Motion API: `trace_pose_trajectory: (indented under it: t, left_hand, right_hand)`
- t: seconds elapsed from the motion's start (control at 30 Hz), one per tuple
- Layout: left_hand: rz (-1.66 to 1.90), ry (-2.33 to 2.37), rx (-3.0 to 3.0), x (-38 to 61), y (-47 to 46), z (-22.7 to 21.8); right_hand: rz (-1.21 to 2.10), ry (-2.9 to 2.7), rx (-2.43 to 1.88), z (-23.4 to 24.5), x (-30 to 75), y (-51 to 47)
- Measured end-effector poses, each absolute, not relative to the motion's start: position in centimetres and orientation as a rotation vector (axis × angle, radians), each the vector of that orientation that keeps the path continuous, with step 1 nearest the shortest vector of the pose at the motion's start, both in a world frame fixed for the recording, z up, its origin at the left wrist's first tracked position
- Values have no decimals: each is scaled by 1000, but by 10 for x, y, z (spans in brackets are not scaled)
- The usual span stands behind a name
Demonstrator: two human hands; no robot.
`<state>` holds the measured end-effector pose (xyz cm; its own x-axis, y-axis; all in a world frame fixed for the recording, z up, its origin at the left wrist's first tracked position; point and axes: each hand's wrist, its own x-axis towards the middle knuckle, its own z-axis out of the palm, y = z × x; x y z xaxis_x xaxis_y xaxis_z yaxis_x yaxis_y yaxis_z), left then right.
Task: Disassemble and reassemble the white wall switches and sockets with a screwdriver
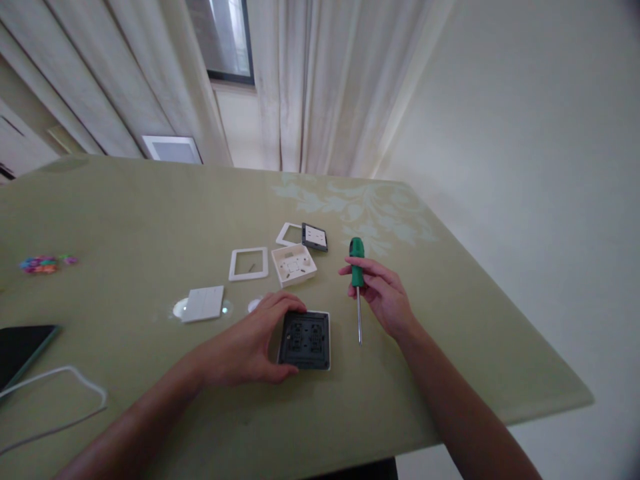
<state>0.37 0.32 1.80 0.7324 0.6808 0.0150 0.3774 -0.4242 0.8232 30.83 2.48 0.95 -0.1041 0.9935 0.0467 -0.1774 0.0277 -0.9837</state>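
My left hand [250, 343] grips the left edge of a dark grey switch module [306, 340] that lies flat on the green table [125, 213], thumb below and fingers curled over its top corner. My right hand [383, 293] is closed around a green-handled screwdriver [357, 263]; its metal shaft points down toward me and its tip rests near the table just right of the module. Beyond the module lie a white back box [293, 265], a white square frame [249, 264], a white rocker plate [203, 303], a second white frame [289, 234] and a dark socket face [315, 237].
A dark tablet [23, 347] and a white cable [55, 400] lie at the near left. Small colourful pieces [43, 264] sit at the far left. The table edge runs along the right [500, 287] and near side. Curtains [325, 87] hang behind.
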Motion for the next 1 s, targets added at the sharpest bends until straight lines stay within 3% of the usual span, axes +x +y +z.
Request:
trace_pose_trajectory:
  t: [1.0]
  left_hand:
    - [386,821,1970,-1,9,19]
  right_hand:
    - [1353,-1157,-905,7,309,26]
